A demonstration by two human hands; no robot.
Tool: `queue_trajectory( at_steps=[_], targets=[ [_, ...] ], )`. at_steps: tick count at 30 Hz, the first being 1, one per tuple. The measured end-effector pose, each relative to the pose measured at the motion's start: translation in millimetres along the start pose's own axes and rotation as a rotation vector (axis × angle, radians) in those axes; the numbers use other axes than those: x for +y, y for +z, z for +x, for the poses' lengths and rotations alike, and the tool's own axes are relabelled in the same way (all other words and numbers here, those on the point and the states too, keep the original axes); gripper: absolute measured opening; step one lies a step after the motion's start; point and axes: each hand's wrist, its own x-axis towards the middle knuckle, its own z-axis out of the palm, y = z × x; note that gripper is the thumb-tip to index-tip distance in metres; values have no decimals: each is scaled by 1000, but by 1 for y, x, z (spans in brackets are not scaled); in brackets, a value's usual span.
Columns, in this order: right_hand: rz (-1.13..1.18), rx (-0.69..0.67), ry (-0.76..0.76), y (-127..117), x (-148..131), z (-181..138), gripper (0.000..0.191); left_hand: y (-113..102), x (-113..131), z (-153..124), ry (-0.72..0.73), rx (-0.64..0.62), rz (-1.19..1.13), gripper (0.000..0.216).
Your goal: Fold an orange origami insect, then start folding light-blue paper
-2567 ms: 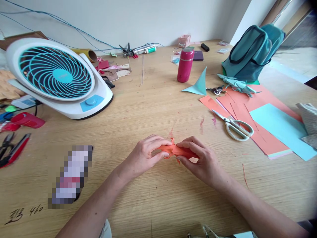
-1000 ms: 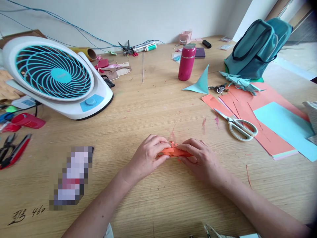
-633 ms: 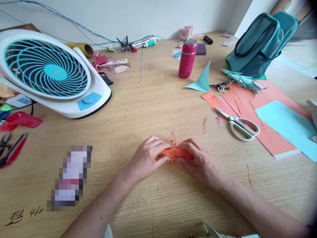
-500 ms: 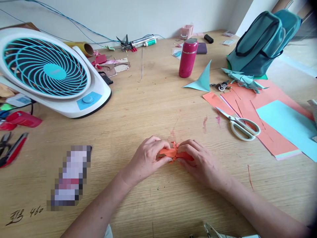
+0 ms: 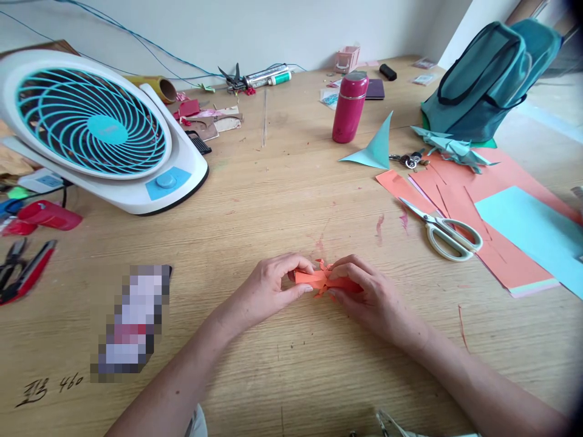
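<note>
A small folded orange paper piece (image 5: 319, 280) rests low over the wooden table (image 5: 273, 194), held between both hands. My left hand (image 5: 268, 290) pinches its left end with thumb and fingers closed. Closed on the right end is my right hand (image 5: 371, 294), fingers curled over the paper. Small orange points stick up between the two hands. Much of the paper is hidden under the fingers.
A white and teal fan (image 5: 98, 130) stands at the left. White-handled scissors (image 5: 444, 230) lie on orange paper sheets (image 5: 473, 206) beside a light blue sheet (image 5: 532, 233) at the right. A pink bottle (image 5: 349, 108), a teal folded paper (image 5: 371, 149) and a teal backpack (image 5: 487, 76) sit farther back.
Both hands keep hold of the orange paper and work it with small finger movements. The camera view has shifted slightly; nothing else on the table has moved.
</note>
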Motion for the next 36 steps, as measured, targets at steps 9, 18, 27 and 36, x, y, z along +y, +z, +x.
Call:
queue_trajectory(
  at_steps=[9, 18, 27, 36],
  targets=[
    [81, 7, -13, 1, 1, -2, 15, -3, 2, 1, 59, -8, 10, 17],
    [-17, 5, -8, 0, 1, -1, 22, -1, 3, 0, 136, -30, 187, 24],
    [-20, 33, -64, -2, -2, -1, 25, 3, 2, 1, 200, 78, 149, 21],
    [-27, 15, -65, -3, 2, -1, 35, 15, -6, 0, 128, 117, 67, 25]
  ],
)
